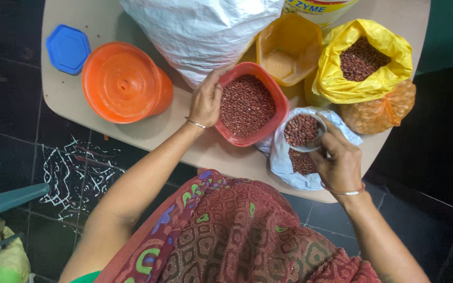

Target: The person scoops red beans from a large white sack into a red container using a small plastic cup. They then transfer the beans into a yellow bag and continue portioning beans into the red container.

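My left hand (205,102) grips the near-left rim of a red plastic container (276,99) filled with reddish-brown peanuts. My right hand (339,160) holds a small clear cup (302,131) heaped with the same peanuts, above an open pale blue bag (284,162) that holds more of them. The cup sits just right of the red container's rim. Both wrists wear thin bangles.
On the beige table (106,23) stand an orange lidded tub (124,81), a blue hexagonal lid (68,48), a white sack (200,31), an open yellow container (289,47), a yellow bag of peanuts (363,60) and an orange mesh bag (381,112). Dark tiled floor surrounds it.
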